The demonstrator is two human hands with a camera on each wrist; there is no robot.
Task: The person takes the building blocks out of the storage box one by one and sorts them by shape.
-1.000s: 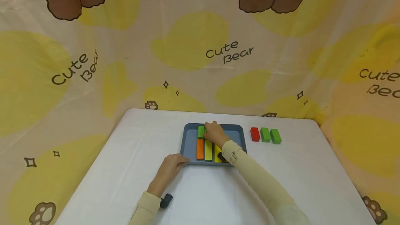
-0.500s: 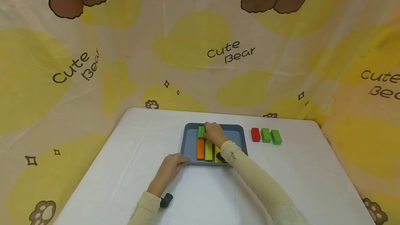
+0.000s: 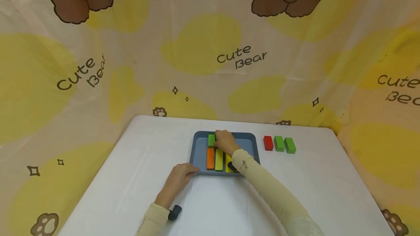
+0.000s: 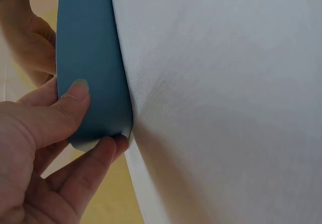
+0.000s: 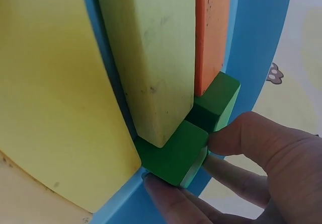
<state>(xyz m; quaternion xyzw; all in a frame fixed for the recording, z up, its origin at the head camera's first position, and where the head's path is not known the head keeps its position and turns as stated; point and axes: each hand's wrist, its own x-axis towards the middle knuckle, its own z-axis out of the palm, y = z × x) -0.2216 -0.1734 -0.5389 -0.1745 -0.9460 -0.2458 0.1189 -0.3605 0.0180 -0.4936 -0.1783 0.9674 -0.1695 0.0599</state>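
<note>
The right hand (image 3: 226, 142) pinches a green block (image 5: 173, 153) inside the tray (image 3: 198, 150): thumb and fingertips bear on its sides, the grip parted only by the block's width. The held block lies at the far end of the lime block (image 3: 219, 160), with a second green block (image 3: 211, 140) just beside it, beyond the orange block (image 3: 210, 159). Whether the two green blocks touch is hard to tell.

The left hand (image 3: 181, 172) holds the tray at its near left corner, a narrow grip with the thumb against the wall and the other fingertips bent round the corner.

In the head view the right hand hides most of the held block, and the right sleeve (image 3: 262, 181) and a black device (image 3: 232, 166) cover part of the yellow block (image 3: 228, 158). The right wrist view cuts off the near ends of the lime, orange and yellow blocks; the left wrist view shows just a strip of tray. On the counter (image 3: 160, 137), right of the tray, stand a red block (image 3: 268, 143) and two more green blocks (image 3: 279, 144).
</note>
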